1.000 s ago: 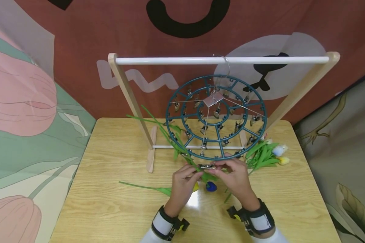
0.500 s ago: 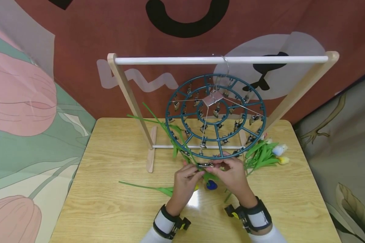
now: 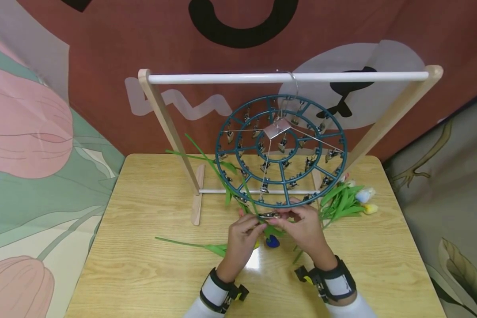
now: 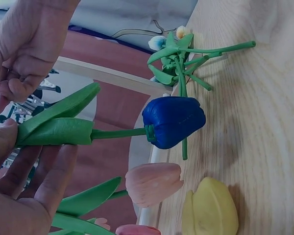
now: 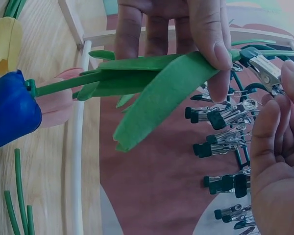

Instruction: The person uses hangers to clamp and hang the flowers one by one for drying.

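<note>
Both your hands meet under the teal clip hanger [image 3: 280, 150]: left hand [image 3: 242, 238] pinches the blue tulip [image 5: 10, 115] stem level, stem-end pointing at the clip [image 5: 262, 66] your right hand [image 3: 306, 232] pinches.

The left hand [image 4: 19, 181] pinches the green leaves of a blue tulip [image 4: 173, 121], its thumb on top and fingers [image 4: 56, 178] beneath; the flower head hangs just above the wooden table [image 4: 255, 147]; the right hand [image 4: 27, 44] hovers above the leaves, fingers curled near some metal clips [image 4: 41, 93]; a pink tulip [image 4: 153, 183] and a yellow tulip [image 4: 209, 208] lie close by; a bunch of green stems [image 4: 186, 63] rests farther off.
</note>
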`<control>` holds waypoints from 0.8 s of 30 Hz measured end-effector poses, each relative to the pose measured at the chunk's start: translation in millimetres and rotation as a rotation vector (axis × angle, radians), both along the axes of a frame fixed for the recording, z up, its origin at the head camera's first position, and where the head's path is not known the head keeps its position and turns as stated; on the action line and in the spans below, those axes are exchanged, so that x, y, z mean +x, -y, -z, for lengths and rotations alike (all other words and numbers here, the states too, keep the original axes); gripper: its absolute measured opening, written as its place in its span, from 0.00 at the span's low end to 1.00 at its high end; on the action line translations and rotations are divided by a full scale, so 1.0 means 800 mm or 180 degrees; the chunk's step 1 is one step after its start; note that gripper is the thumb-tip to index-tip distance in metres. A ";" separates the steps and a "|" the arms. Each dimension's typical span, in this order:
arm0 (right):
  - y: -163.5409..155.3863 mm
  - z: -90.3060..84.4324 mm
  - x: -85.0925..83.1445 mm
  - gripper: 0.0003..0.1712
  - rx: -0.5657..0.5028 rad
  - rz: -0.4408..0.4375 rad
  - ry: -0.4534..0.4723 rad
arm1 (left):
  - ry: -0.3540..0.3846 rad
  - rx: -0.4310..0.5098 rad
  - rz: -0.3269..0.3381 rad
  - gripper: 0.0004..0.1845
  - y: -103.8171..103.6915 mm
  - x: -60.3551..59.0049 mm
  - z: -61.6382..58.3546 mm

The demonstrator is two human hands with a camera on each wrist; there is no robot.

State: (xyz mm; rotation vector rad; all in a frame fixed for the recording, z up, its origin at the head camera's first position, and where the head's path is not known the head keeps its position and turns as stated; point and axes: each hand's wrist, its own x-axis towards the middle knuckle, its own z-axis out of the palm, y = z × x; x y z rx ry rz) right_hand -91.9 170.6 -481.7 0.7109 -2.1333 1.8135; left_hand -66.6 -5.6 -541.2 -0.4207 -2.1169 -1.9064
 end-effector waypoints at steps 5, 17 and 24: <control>-0.001 0.002 0.001 0.18 0.0259 0.0098 0.0151 | -0.0014 0.0004 -0.0035 0.04 -0.002 0.000 0.003; -0.025 0.018 0.010 0.21 0.0995 -0.0066 0.0588 | 0.0068 0.0099 0.0016 0.03 0.004 -0.001 0.001; -0.066 0.029 0.015 0.17 0.1220 0.0120 0.0604 | 0.0243 0.0178 0.0062 0.06 0.010 -0.001 -0.002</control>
